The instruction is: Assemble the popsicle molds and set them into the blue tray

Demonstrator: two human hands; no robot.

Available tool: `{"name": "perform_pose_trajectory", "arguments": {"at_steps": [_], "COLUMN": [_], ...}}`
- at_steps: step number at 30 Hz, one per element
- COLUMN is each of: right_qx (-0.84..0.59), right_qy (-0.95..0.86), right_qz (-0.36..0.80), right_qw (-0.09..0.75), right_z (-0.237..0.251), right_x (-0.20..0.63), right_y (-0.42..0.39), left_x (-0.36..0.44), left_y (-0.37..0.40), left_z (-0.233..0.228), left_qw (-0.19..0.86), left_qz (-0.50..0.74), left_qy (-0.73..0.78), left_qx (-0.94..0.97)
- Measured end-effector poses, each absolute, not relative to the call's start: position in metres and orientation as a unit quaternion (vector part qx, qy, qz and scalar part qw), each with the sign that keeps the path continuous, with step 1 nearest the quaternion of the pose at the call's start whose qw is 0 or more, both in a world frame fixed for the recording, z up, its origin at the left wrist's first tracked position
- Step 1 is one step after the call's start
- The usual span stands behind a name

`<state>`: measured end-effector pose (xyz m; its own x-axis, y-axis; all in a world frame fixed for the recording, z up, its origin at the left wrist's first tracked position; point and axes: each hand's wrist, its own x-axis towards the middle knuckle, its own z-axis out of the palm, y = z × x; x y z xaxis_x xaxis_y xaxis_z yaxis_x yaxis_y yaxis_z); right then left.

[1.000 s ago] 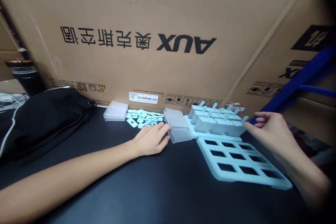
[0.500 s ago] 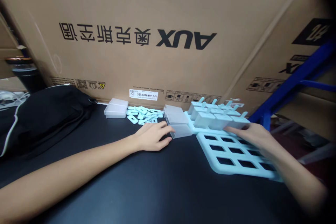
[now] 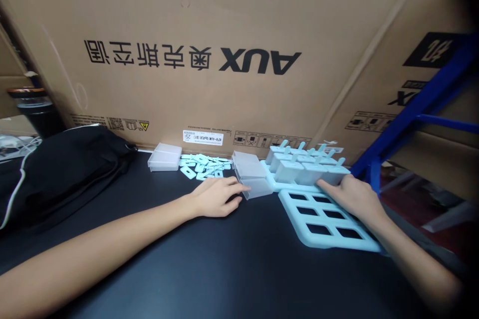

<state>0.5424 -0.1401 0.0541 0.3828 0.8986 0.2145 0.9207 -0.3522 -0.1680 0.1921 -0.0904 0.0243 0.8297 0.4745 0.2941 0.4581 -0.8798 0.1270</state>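
Note:
My left hand (image 3: 219, 197) rests on the black table, its fingers apart and the index finger at the edge of a clear plastic mould sleeve (image 3: 258, 188). Another clear sleeve (image 3: 249, 164) lies against that one, farther back. On the right, a light-blue frame holds several ice pop moulds (image 3: 289, 171) with their stick handles up. My right hand (image 3: 355, 198) grips the front-right ice pop mould (image 3: 335, 176); the thumb lies along its front, and the other fingers are hidden. Below my right wrist lies an empty light-blue frame (image 3: 305, 235) with rectangular openings.
Light-blue stick handles (image 3: 202, 163) lie in a loose pile beside more clear sleeves (image 3: 164, 157). A large cardboard box (image 3: 168, 94) stands behind the table. At left are a black bag (image 3: 82, 169) and a dark bottle (image 3: 41, 112); a blue metal post (image 3: 404, 134) rises at right.
The camera view has shifted slightly. My right hand has moved a little left and sits closer around the front-right ice pop mould; my left hand stays in place by the clear sleeve.

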Motion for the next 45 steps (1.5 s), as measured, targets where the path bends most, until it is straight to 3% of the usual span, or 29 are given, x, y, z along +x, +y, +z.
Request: {"name": "perform_pose_trajectory", "arguments": {"at_steps": [3,12,19,24,27,31,33,45], "right_qx": [-0.851,-0.852,-0.87,-0.82,-0.771,-0.685,-0.653,-0.613], "right_qy": [-0.517,-0.51,-0.436,-0.479,-0.589,-0.724,-0.753,-0.781], "right_qz": [-0.022,0.044,-0.061,-0.074,-0.046,-0.072,-0.081,-0.1], "right_qw": [0.093,0.115,0.223,0.303,0.236,0.03,-0.025,-0.065], "right_z": [0.056,0.076,0.096,0.122,0.138,0.145,0.144,0.14], "right_x": [0.541,0.55,0.551,0.501,0.451,0.383,0.359,0.306], "right_y": [-0.138,-0.144,-0.156,-0.159,-0.148,-0.117,-0.101,-0.056], "left_x": [0.193,0.195,0.194,0.192,0.193,0.189,0.179,0.105], "left_y": [-0.091,-0.091,-0.088,-0.089,-0.091,-0.094,-0.096,-0.097], "left_z": [0.025,0.024,0.02,0.019,0.019,0.021,0.022,0.022], "left_qw": [0.028,0.038,0.031,0.003,-0.022,-0.062,-0.07,-0.056], "left_qz": [0.162,0.168,0.172,0.184,0.18,0.169,0.167,0.177], "left_qy": [0.238,0.239,0.238,0.25,0.235,0.209,0.202,0.365], "left_qx": [0.957,0.956,0.955,0.951,0.955,0.961,0.962,0.912]}}
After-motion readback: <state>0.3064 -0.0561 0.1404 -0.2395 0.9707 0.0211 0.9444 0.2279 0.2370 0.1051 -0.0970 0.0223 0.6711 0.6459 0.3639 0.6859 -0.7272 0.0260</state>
